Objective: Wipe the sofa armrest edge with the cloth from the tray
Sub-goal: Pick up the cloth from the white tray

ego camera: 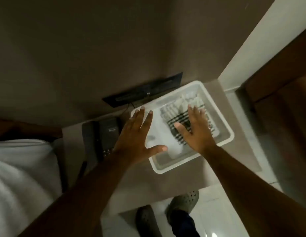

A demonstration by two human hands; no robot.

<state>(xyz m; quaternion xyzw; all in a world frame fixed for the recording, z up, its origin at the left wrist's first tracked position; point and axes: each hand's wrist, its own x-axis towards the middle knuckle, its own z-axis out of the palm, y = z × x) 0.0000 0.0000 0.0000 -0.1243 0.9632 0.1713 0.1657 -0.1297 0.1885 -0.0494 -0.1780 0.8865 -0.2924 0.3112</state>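
a: where's the cloth?

b: in the white tray (pixel 224 141) on the small brown table (pixel 188 178). a striped cloth (pixel 180 119), dark bands on white, lies in the tray's right half, and something plain white (pixel 159 132) lies beside it on the left. the picture is blurred, so i cannot tell whether they are one piece.

a: and the hands?

b: both are over the tray, fingers spread wide, holding nothing. the left hand (pixel 137 134) is above the tray's left side, thumb stretched toward the middle. the right hand (pixel 196 129) is over the striped cloth; i cannot tell if it touches.

a: what else?

b: a dark telephone (pixel 101 134) sits just left of the tray on the same table, and white bedding (pixel 22 177) is at far left.
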